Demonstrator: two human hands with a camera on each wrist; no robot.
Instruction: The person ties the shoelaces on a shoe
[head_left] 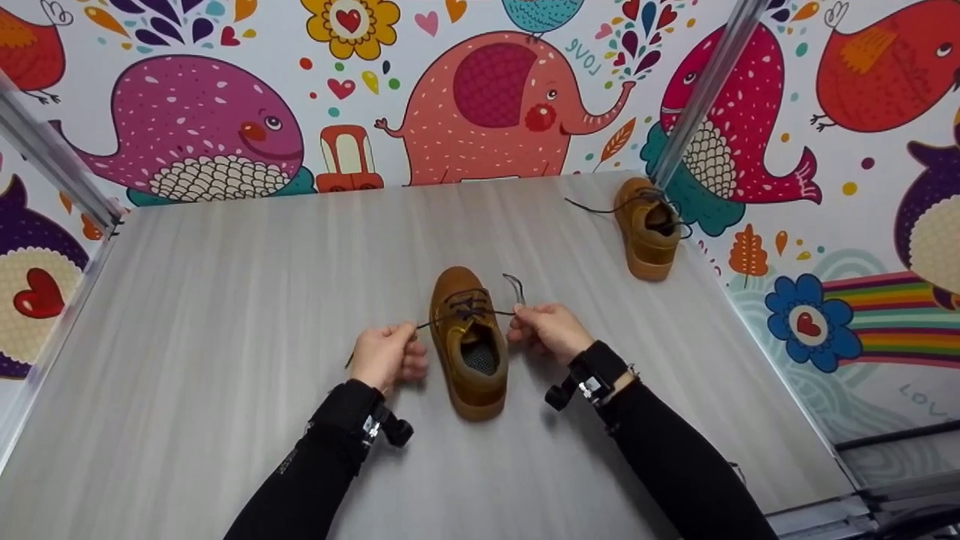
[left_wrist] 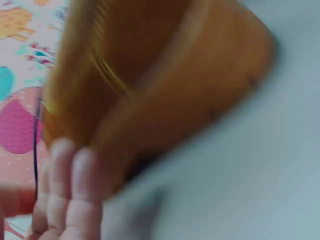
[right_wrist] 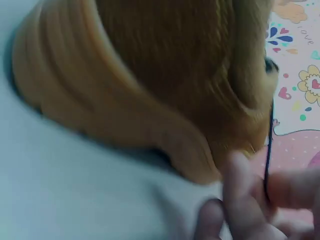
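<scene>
A brown lace-up shoe [head_left: 484, 390] stands on the table between both hands, its toe pointing away from me. The dark shoelace [head_left: 495, 312] stretches out to both sides of it. On the left, my left hand [head_left: 384, 356] pinches one lace end between thumb and forefinger, and a short tail hangs beyond the hand. My right hand [head_left: 551, 330] pinches the other end, with a loose tail curving up past the fingertips. Both wrist views show the shoe's side [left_wrist: 200, 85] close up and blurred, with a taut lace [right_wrist: 270, 145] running to the right hand's fingers.
A matching brown shoe [head_left: 651, 244] stands at the back right near the wall, its laces loose. Cartoon-printed walls [head_left: 480, 105] border the pale wood-grain table [head_left: 262, 285] at the back and sides. Black straps with small cameras [head_left: 592, 382] sit on both wrists.
</scene>
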